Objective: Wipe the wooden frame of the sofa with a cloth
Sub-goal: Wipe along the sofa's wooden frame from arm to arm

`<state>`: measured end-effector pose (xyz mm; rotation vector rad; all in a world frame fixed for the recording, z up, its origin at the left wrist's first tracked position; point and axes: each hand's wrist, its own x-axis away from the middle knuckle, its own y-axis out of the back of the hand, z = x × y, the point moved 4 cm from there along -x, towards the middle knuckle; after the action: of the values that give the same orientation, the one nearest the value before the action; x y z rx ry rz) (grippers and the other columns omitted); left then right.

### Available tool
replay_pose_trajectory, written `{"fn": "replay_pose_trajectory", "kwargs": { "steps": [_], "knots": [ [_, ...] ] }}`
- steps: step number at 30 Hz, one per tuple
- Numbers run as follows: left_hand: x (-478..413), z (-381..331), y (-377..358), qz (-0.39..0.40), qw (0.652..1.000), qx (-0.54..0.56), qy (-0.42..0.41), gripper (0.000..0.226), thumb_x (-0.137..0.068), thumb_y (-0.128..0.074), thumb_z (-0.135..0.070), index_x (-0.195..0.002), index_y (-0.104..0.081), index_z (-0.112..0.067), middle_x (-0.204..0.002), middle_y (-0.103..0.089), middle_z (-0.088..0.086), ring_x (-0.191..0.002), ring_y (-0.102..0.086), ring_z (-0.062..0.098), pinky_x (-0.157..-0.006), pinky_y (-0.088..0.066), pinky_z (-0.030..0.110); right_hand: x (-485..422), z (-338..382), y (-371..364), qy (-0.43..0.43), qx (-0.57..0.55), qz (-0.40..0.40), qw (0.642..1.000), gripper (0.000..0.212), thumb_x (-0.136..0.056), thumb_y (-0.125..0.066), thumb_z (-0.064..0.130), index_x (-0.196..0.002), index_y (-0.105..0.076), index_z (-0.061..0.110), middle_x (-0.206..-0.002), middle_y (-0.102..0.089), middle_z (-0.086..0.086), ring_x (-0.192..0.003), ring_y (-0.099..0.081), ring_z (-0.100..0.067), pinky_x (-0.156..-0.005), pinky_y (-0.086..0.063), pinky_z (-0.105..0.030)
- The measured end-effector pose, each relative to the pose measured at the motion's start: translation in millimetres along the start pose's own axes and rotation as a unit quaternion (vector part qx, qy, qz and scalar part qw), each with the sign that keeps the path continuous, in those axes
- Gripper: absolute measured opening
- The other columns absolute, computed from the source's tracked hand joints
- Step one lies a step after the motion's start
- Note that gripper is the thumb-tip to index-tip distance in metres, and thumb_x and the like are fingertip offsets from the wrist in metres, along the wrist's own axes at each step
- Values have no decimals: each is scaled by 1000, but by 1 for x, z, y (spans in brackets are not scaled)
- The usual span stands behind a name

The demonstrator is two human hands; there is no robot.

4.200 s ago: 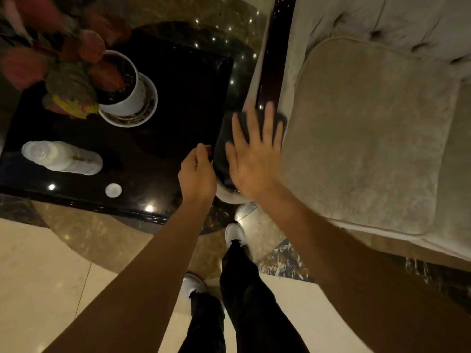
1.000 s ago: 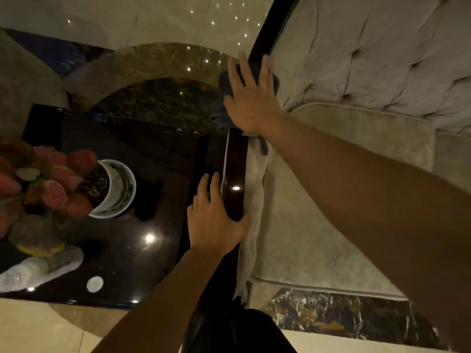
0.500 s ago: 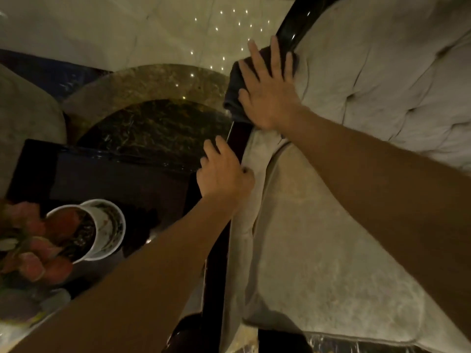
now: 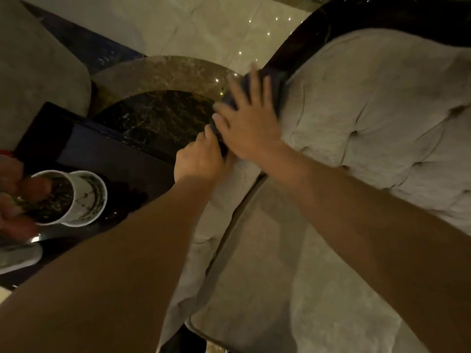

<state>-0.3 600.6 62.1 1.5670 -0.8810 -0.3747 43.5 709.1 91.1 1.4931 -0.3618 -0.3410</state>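
On polished marble floor (image 4: 204,26), dark side table (image 4: 122,159), beige sofa (image 4: 382,110)

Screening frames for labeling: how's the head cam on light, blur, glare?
Head view: dim, warm light; right hand motion-blurred on the dark cloth; pinpoint light reflections on the glossy floor; wide-angle stretch enlarges the forearms; plant pot soft at the left edge.
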Motion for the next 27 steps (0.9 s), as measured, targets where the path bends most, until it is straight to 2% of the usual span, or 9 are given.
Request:
{"fn": "replay_pose_trajectory", "kwargs": {
  "steps": [3,7,10,13,16,18,20,23,27],
  "knots": [
    [1,0,2,-10,1000,10,-5,60,-96,-41,-53,-136,-36,-7,-123,-59,15,-104,-62,39,-75,-44,45,-9,-16,6,80,33,26,996,54,-104,-17,52,-134,-58,34,-165,-24,-7,-153,-1,-41,-123,-1,-58],
    [2,0,2,-26,999,17,-18,42,-97,-38,-54,-112,-38,-15,-104,-61,10,-87,-64,37,-65,-40,42,-41,-107,37,-46,110,-78,990,60,-104,-15,55,-139,-53,25,-163,-28,-14,-152,-12,-43,-122,-9,-61],
    [2,2,0,-24,999,9,-22,42,-97,-40,-53,-113,-39,-14,-105,-61,9,-86,-64,36,-63,-37,40,-39,-76,31,-133,83,-96,983,53,-103,-22,51,-132,-59,26,-163,-27,-15,-150,-11,-49,-120,-7,-66],
    [2,1,2,-21,999,15,-29,43,-97,-39,-52,-114,-41,-12,-106,-60,9,-89,-64,34,-62,-38,39,-14,-13,0,-12,54,-42,998,50,-102,-25,50,-133,-59,31,-162,-32,-11,-152,-7,-46,-121,-4,-62],
    [4,2,3,-10,999,41,-26,44,-98,-36,-54,-116,-42,-14,-107,-59,7,-92,-64,31,-68,-48,42,-18,-47,9,102,94,-7,990,53,-103,-19,52,-141,-51,32,-162,-32,-10,-153,-11,-40,-124,-4,-56],
    [4,2,3,-3,999,45,-29,48,-98,-36,-54,-124,-41,-15,-113,-58,7,-97,-63,30,-74,-52,46,-39,-105,32,29,140,-41,989,55,-103,-15,53,-144,-45,32,-161,-31,-13,-152,-14,-41,-123,-6,-58],
    [4,1,2,-12,998,37,-39,52,-98,-36,-53,-131,-37,-14,-117,-57,8,-99,-62,29,-72,-52,44,-49,-163,59,-114,124,-96,981,54,-103,-14,53,-141,-45,30,-158,-35,-15,-150,-18,-42,-122,-8,-60],
    [1,3,-1,5,999,31,-29,53,-97,-37,-53,-133,-32,-14,-120,-55,10,-97,-63,31,-69,-53,44,-44,-164,68,-253,85,-126,955,55,-103,-15,51,-145,-43,29,-162,-29,-16,-151,-11,-45,-122,-4,-61],
    [-3,-4,2,27,999,22,-9,56,-95,-39,-55,-130,-31,-12,-119,-54,12,-97,-62,36,-69,-50,44,-34,-108,49,-111,69,-60,990,50,-103,-22,50,-144,-47,34,-165,-20,-13,-152,-4,-46,-122,-2,-61]
  ]
}}
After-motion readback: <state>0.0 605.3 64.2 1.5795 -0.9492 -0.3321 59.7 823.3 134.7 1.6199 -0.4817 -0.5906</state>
